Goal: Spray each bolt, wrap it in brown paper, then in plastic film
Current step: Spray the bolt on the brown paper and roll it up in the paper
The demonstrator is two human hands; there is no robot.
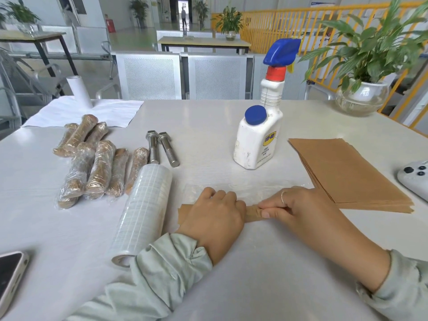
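1. The paper-wrapped bolt (253,213) lies crosswise on the near middle of the table (208,126), on a pulled-out sheet of plastic film (245,188). Both hands hold it: the left hand (214,216) is curled over its left part, and the right hand (294,205) pinches its right end between thumb and fingers. Each grip is closed on the bundle.
2. Handling, as a judgement: the steel core makes it heavy and stiff for its size, and the sprayed metal is probably slick inside the paper. The brown paper is thin and creases readily, so the bundle is best held at the two ends, where the folds need pinning.
3. The film is clingy and nearly invisible against the table. It likely sticks to itself, so it wants to be kept taut.
4. Two bare bolts (161,148) wait beyond the film roll (144,209), beside a heap of finished bundles (92,165). The spray bottle (260,137) stands behind, with the stack of brown paper sheets (347,172) at the right.
5. The table is pale, smooth and glossy, so round things may roll. A phone (10,274) lies near left, a white controller (414,177) far right, and a potted plant (363,89) behind. Metal chairs and yellow railings fill the bright hall beyond.
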